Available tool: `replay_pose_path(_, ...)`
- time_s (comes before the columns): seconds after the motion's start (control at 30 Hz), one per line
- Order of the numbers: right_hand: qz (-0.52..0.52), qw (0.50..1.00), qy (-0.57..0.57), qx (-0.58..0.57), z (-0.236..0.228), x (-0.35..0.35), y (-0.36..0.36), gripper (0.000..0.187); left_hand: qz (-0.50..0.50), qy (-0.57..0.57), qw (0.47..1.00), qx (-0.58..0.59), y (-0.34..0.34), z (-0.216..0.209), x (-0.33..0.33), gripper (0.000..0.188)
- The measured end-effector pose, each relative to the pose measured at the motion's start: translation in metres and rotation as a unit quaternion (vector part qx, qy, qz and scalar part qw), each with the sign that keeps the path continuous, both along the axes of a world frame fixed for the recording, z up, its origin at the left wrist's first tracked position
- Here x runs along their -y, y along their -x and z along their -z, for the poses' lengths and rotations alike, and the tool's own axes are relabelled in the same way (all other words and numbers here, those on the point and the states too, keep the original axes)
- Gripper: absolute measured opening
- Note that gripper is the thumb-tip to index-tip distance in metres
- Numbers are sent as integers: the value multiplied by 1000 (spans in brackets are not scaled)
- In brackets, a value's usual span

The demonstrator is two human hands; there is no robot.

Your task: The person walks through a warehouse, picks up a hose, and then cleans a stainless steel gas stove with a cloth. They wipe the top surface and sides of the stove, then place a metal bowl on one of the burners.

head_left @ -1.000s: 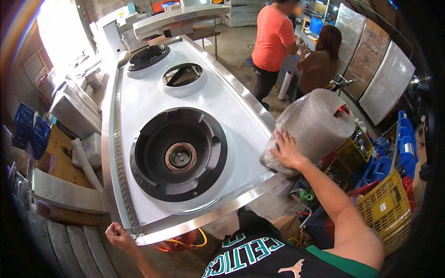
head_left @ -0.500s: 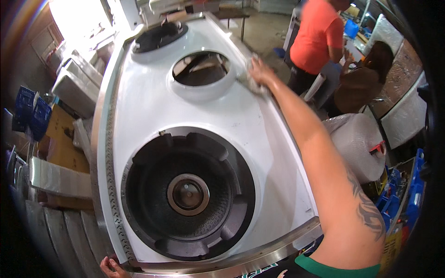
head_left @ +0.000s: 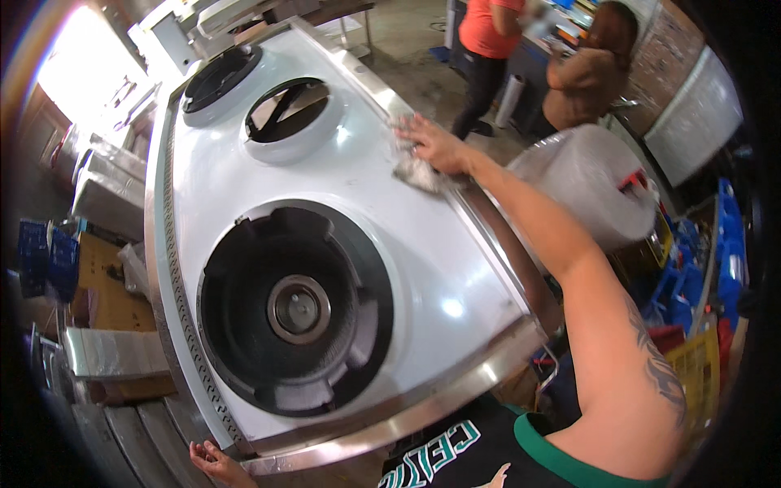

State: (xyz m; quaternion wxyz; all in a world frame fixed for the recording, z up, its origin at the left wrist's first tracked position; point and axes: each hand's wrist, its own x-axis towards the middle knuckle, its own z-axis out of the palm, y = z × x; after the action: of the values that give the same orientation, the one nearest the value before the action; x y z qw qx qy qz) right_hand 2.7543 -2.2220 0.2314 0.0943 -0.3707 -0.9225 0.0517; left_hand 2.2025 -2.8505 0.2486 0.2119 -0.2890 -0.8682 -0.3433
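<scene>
A large stainless steel stove top (head_left: 439, 268) with round burner openings stretches away from me. Its nearest opening holds a black cast-iron burner ring (head_left: 370, 317) with a metal cup at the centre. My right arm reaches across the right side. There my right hand (head_left: 435, 146) presses a crumpled whitish rag (head_left: 419, 172) against the raised right edge, its fingers spread over the cloth. My left hand (head_left: 215, 462) is by the near left corner of the stove, palm partly up, fingers apart and holding nothing.
To the right stands a big roll of bubble wrap (head_left: 586, 187), with blue bins (head_left: 728, 244) beyond it. Two people stand at the far right by a bench. Wrapped packages (head_left: 114, 351) and cartons line the left side.
My right hand has slid the rag nearer to me along the right edge, fingers now more spread. The view has shifted, so the stove appears further left. The people at the bench have shifted slightly.
</scene>
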Motion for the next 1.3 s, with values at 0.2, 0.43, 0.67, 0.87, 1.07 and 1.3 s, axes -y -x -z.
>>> replay_pose_path(0.2,105,977,132,-129,-28,289,-99,55,64,-61,995,38,24,22,14,32)
replay_pose_path(0.43,201,964,-82,-153,-7,478,-61,49,91,-63,994,-4,4,4,11,32)
replay_pose_path(0.67,-46,964,-44,-258,-3,567,242,43,210,-121,970,-5,-62,-17,7,36)
replay_pose_path(0.87,52,982,132,-126,-24,531,158,50,326,-90,933,-123,-126,-27,48,38)
replay_pose_path(1.07,262,953,137,71,-28,426,12,73,273,-63,960,12,-123,20,101,40)
replay_pose_path(1.3,306,947,87,43,14,349,66,75,205,-49,977,18,-128,35,100,37)
